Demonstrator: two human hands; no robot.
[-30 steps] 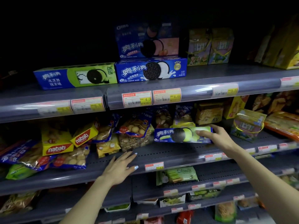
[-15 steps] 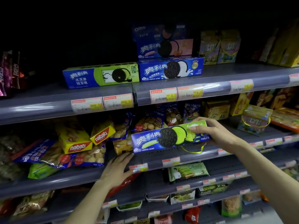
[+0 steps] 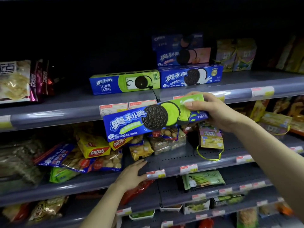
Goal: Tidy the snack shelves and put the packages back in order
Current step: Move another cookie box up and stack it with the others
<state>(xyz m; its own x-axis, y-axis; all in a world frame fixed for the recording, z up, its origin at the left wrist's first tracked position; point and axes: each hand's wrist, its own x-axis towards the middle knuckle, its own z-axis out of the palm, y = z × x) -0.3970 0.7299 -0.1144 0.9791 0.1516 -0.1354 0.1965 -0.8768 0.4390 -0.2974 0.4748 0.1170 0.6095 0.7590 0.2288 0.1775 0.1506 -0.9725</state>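
Oreo box (image 3: 153, 118), the blue one with the green cream biscuit, is hanging in the air in front of the upper shelf's (image 3: 65, 104) price rail, tilted so that its left end dips toward the middle shelf (image 3: 181, 157). Taking the green-and-blue matcha box (image 3: 124, 81) on the upper shelf as my mark and going left to right: well left of it, foil bags (image 3: 39, 79) are leaning in the dark; far below it and slightly to the left, my left hand (image 3: 131, 176) is resting flat, fingers straight, on the lip of the middle shelf, holding nothing. Directly below the mark I am carrying the box, and to the mark's lower right my right hand (image 3: 217, 111) is gripping the box's right end, thumb on the front face and fingers curled behind. Just right of the mark, touching it, a blue original box (image 3: 191, 76) is sitting with a pink-cream one (image 3: 183, 55) stacked on top.

I am judging that this box belongs up with those. To place it well, I am thinking of levelling it first, since a one-ended grip lets the far end sag, then lifting it clear of the rail. It could go on top of the mark, face out. The left hand could be steadying the low end. Cardboard crushes, so I am keeping the squeeze light.
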